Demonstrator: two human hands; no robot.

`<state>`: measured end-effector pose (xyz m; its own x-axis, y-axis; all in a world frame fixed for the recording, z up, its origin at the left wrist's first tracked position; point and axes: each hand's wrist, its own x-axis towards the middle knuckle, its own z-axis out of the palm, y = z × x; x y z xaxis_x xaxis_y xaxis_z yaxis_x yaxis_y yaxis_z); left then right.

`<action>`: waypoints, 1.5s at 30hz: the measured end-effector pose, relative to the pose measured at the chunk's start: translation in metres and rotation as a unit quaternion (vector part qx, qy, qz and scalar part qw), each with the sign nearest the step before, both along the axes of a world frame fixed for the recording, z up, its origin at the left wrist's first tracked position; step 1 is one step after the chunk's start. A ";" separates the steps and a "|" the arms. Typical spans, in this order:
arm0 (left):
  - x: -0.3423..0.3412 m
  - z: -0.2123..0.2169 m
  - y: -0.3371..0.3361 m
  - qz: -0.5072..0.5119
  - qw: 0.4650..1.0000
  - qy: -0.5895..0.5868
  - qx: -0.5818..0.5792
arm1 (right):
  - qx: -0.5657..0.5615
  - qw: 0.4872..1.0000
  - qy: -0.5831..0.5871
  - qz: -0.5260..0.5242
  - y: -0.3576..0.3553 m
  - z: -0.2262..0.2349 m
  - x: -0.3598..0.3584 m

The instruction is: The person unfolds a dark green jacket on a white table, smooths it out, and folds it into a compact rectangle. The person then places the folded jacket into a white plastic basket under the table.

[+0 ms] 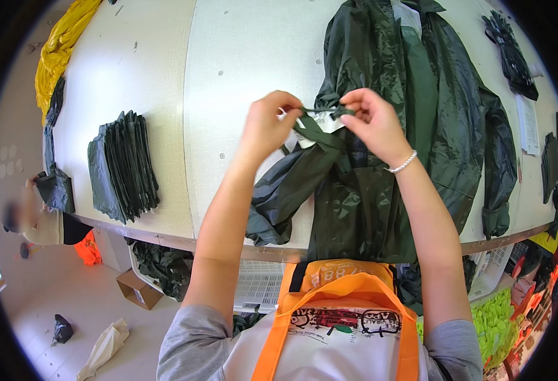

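Note:
A dark green, shiny rain jacket lies spread on the white table, its front open and one sleeve bent toward me. Above its left side, my left hand pinches one end of a narrow green fabric strip. My right hand, wearing a beaded bracelet, grips the same strip a little farther right, where it looks looped or knotted. Between the hands the strip crosses over itself, with a white paper or label just behind it. Whether the strip is joined to the jacket cannot be made out.
A stack of folded dark green pieces stands left on the table. Yellow fabric hangs at the far left, near another person. Dark bundled strips lie far right. White baskets sit below the table edge.

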<state>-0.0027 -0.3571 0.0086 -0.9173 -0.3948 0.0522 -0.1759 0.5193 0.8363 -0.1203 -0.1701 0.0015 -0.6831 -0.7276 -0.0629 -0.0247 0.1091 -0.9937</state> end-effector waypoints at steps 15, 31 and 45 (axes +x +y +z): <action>0.052 -0.036 -0.079 0.215 0.877 0.212 0.373 | 0.117 0.973 0.194 0.032 0.017 0.012 0.000; -0.039 -0.031 0.057 -0.210 0.927 0.028 0.310 | 0.016 0.984 -0.104 0.147 0.055 0.017 -0.019; -0.028 -0.094 0.010 0.223 0.663 0.110 0.706 | -0.193 0.962 -0.188 -0.038 0.111 0.050 -0.023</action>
<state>-0.0304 -0.3467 -0.0859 -0.7238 -0.4227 -0.5453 0.1581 -0.8709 0.4653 -0.1438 -0.0590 0.0519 -0.7175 -0.6947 -0.0512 0.3377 -0.2826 -0.8978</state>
